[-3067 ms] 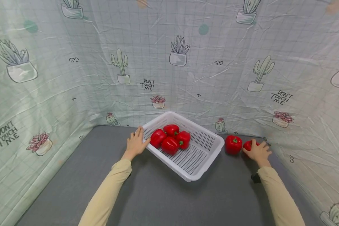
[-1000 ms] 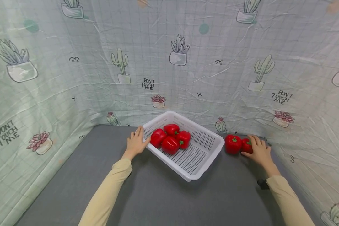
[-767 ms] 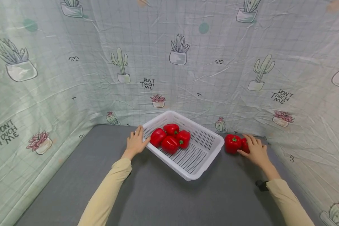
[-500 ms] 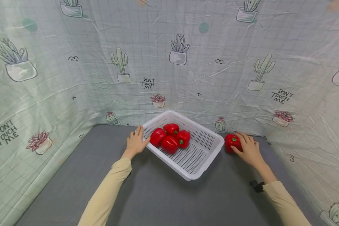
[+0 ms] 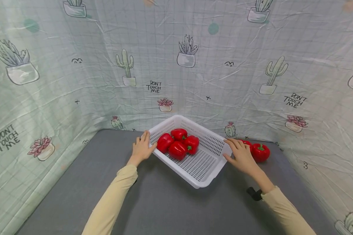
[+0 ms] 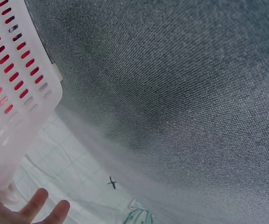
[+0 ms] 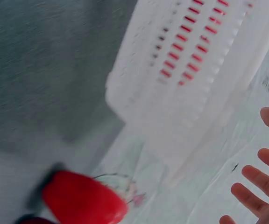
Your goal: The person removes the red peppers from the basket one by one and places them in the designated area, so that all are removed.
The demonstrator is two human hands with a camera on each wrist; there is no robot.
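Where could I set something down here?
Bare gray table lies between the sleeves, nearer than the basket, whose near-right floor is free. Crowded: its left part, with four peppers; past its right end, two more peppers beside the right hand.

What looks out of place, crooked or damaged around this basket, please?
Nothing looks spilled or damaged. Only slightly odd: the white plastic basket sits diagonally to the back edge of the gray table, and two red bell peppers lie outside, to its right, while four others are inside.
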